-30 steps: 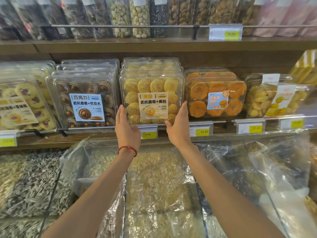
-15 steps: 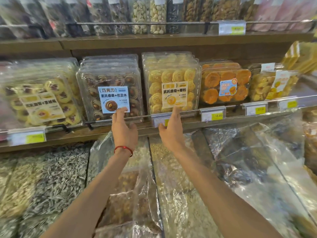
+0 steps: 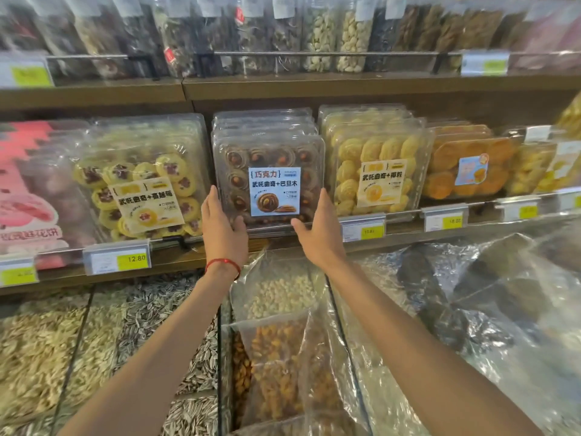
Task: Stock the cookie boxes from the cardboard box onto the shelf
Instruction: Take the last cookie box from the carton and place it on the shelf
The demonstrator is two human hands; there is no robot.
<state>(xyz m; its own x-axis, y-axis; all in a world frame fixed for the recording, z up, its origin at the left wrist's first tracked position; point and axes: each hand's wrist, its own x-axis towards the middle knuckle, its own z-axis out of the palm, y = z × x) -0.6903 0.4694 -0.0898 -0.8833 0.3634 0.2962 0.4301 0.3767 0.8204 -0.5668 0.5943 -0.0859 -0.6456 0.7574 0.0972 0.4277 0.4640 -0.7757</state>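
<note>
Left hand [image 3: 224, 229], right hand [image 3: 320, 236] flank chocolate cookie box [image 3: 270, 152]; straight fingers [image 3: 210, 201] press its sides, nothing gripped; probably squaring it upright on shelf [image 3: 176, 262].

Only one camera is used, worn on the person's head. It looks forward and a little down, straight at the shelf [image 3: 177, 262], from very near. The left hand [image 3: 221, 229] and right hand [image 3: 319, 236] sit mid-picture, with the seed bins [image 3: 141, 313] low down.

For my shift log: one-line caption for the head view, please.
Left hand and right hand touch the sides of the front chocolate cookie box on the shelf.
</note>
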